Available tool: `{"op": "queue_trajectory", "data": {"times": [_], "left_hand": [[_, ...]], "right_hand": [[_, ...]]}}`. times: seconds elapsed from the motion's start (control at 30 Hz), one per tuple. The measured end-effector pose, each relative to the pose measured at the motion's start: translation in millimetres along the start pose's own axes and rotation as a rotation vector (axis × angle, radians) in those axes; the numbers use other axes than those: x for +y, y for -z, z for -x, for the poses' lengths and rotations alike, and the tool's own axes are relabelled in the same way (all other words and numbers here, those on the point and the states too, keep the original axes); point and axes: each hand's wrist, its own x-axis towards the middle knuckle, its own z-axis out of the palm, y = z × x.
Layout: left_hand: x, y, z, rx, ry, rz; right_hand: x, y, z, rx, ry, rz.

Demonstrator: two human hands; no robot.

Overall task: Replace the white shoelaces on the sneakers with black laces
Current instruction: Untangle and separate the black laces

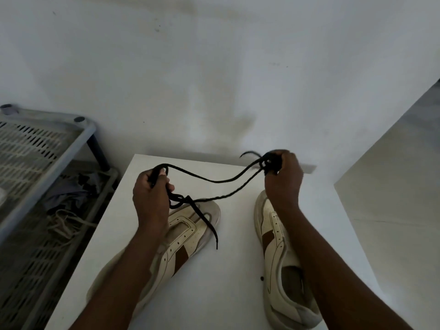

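While both sneakers [190, 236] lie unlaced, left hand [151, 198] and right hand [282, 179] each grip bunched black laces [221, 181] tightly.

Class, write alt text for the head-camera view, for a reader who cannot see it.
A person's left hand and right hand grip tangled black laces stretched between them above a white table. Beneath lie two laceless cream-and-brown sneakers, the left sneaker and the right sneaker. White laces lie on a slatted rack at left.
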Motion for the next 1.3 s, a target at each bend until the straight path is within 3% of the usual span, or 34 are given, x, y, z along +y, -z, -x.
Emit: {"op": "queue_trajectory", "data": {"times": [0.13,0.3,0.37,0.47,0.57,0.63,0.77,0.87,0.97,1.17,1.23,1.3], "left_hand": [[-1,1,-1,-0.010,0.041,0.025],[-7,-5,4,-0.121,0.070,-0.054],[-8,-7,6,-0.163,0.070,-0.068],[-7,-7,9,-0.203,0.060,-0.074],[-2,-7,10,-0.219,0.061,-0.034],[1,-7,9,-0.214,0.060,-0.005],[0,-4,4,-0.181,0.049,0.017],[-5,-4,3,-0.157,0.053,0.004],[-8,-4,2,-0.150,0.049,0.016],[-10,2,-4,-0.052,-0.012,0.016],[-10,2,-3,-0.049,-0.045,0.012],[-8,1,-2,-0.037,-0.069,0.027]], "right_hand": [[20,-7,6,-0.123,-0.138,0.119],[22,-24,11,-0.785,-0.155,0.567],[9,-29,16,-0.826,-0.037,0.655],[-5,-47,33,-0.881,0.121,0.502],[-7,-66,51,-1.052,0.111,0.321],[-5,-71,50,-1.080,0.107,0.242],[5,-70,38,-0.977,0.149,0.141],[12,-64,35,-1.007,0.154,0.143],[12,-62,34,-0.934,0.076,0.119],[13,-31,1,-0.026,-0.218,0.039],[15,-20,-6,0.087,-0.289,0.000],[14,-18,-3,0.084,-0.246,-0.011]]}}
